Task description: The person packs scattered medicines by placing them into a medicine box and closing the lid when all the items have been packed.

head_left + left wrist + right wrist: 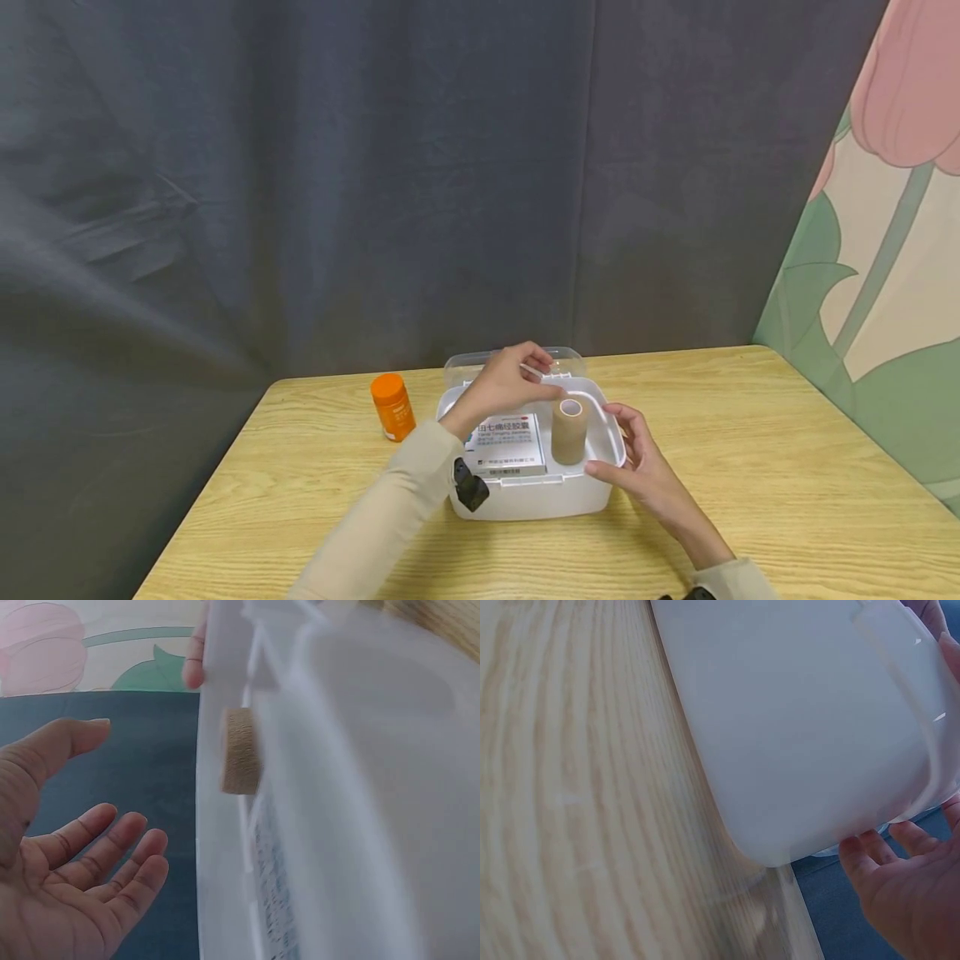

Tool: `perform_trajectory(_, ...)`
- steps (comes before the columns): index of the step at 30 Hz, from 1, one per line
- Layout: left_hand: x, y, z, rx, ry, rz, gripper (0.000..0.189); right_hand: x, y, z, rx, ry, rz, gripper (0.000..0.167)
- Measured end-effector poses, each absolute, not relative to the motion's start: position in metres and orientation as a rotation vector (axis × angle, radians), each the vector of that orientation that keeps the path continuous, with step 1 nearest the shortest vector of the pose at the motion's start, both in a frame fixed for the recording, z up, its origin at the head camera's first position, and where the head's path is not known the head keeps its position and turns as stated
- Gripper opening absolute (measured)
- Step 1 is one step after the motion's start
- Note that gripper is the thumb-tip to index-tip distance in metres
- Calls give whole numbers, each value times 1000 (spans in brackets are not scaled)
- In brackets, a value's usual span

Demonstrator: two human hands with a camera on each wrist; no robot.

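Note:
A white plastic box [536, 502] with its clear lid [567, 363] swung back stands on the table. Inside it, a tan bandage roll [568, 440] is upright at the right, beside a white medicine carton [504, 450] with printed lettering lying flat. My left hand [504, 385] hovers over the box, just behind and left of the roll. In the left wrist view, its fingers [97, 862] are loosely bent and apart from the thumb, holding nothing. At the box's right end, my right hand [639, 457] rests against the wall, fingertips [853, 851] touching the outside.
An orange bottle [393, 408] with an orange cap stands on the wooden table [750, 442], left of the box. A dark cloth [420, 183] hangs behind the table. On the right is a wall [892, 275] with a painted tulip.

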State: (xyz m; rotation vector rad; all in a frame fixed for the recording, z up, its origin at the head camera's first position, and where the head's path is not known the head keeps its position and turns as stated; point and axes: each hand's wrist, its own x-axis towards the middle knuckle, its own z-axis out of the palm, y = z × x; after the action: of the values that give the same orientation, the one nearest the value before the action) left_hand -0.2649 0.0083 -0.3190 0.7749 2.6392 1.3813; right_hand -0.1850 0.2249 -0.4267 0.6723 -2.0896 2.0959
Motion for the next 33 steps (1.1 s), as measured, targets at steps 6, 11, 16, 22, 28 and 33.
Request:
perform_trajectory(6,-264,-3,-312,781,2676,1427,39,-184,225,-426,648,-2104,2080,73)
perform_trajectory(11,-264,-13,-309,731,2687,1451,39,-184,225,-425,640,-2104,2074,74)
perform_trajectory(16,-263,-22,-309,690,2685,1491,37,-184,225,-425,627,-2104,2075,73)
perform_trajectory(22,-262,-30,-307,671,2695,1550,38,-184,225,-426,622,-2108,2077,73)
perform_trajectory(28,-262,-39,-306,690,2658,1620,42,-184,225,-426,636,-2098,2078,74)
perform_trajectory(33,-264,-45,-307,744,2630,1677,48,-184,224,-426,640,-2098,2078,73)
